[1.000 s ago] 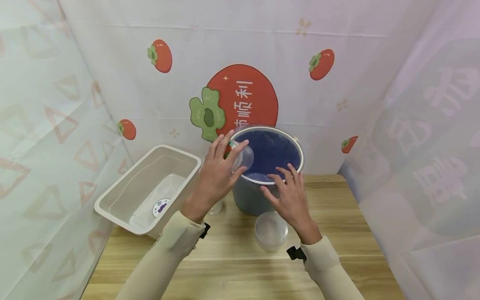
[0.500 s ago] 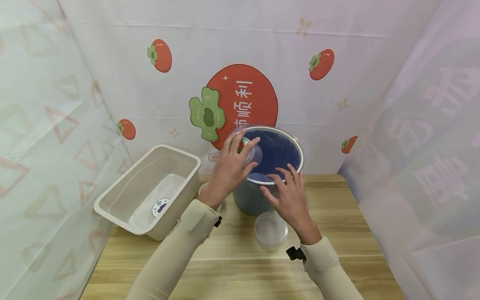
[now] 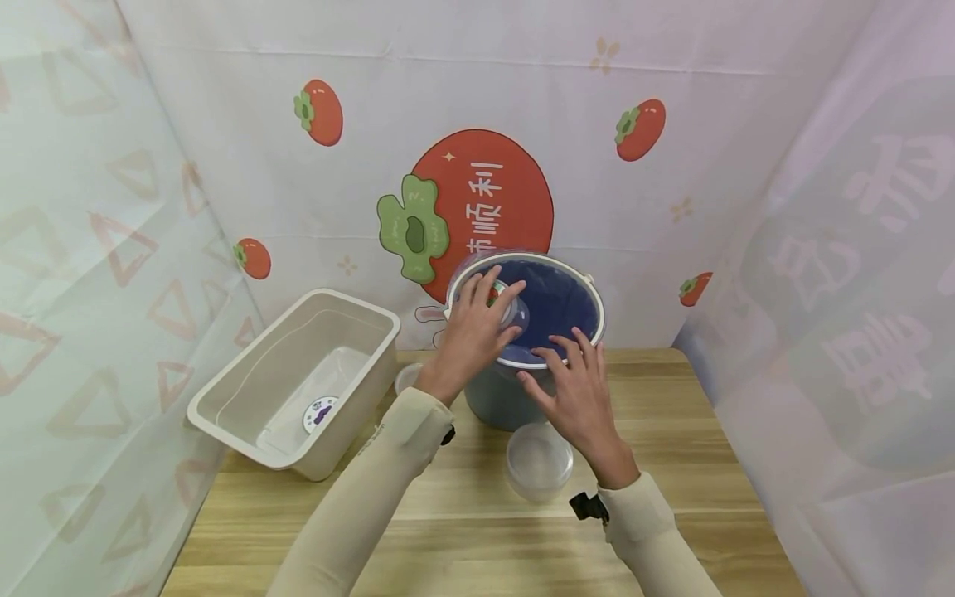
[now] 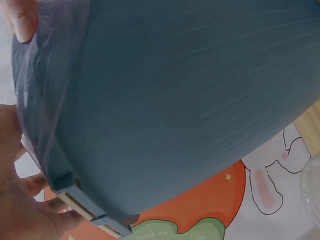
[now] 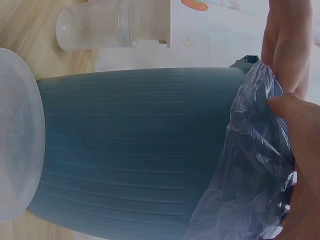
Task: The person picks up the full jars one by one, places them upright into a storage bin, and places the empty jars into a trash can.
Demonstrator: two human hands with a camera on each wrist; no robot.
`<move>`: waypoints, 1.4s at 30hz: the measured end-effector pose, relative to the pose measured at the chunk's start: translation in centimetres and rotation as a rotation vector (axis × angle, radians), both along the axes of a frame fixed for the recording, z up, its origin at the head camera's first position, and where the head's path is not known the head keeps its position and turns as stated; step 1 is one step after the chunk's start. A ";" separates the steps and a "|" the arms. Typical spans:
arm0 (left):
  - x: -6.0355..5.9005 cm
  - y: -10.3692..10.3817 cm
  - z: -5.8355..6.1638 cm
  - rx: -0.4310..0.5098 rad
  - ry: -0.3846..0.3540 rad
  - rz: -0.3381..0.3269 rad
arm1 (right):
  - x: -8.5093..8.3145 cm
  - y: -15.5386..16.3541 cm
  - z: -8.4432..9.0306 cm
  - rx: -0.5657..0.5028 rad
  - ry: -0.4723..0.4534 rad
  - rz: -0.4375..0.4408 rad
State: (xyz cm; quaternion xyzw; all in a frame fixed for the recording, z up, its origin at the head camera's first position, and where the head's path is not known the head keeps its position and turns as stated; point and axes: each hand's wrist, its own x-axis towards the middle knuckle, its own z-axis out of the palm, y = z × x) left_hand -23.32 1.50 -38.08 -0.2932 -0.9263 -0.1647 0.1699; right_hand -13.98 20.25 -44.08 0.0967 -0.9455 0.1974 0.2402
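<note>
In the head view my left hand (image 3: 472, 336) reaches over the left rim of a blue trash can (image 3: 500, 402). Its fingers hold a small clear round plastic container (image 3: 516, 315), with a red-and-green marking (image 3: 495, 292) showing between the fingers. At the near right of the rim is my right hand (image 3: 578, 390), fingers bent over the edge and thumb lower on the outside. A thin translucent purple bag (image 5: 250, 160) lines the can and folds over its rim. In the right wrist view the thumb touches this bag, but the other fingers are largely hidden.
A beige rectangular basin (image 3: 351, 332) stands to the left. A clear round container (image 3: 539, 460) sits on the wooden table (image 3: 477, 539) before the can. Another clear plastic container (image 5: 92, 25) stands between basin and can. A printed cloth (image 3: 642, 207) hangs behind.
My left hand has moved to the right with the clear container, from the can's left edge to further over the opening. My right hand has stayed at the rim.
</note>
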 end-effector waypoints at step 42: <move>0.7 -2.8 -0.1 0.018 -0.042 0.027 | -0.1 0.0 -0.1 -0.005 0.008 -0.001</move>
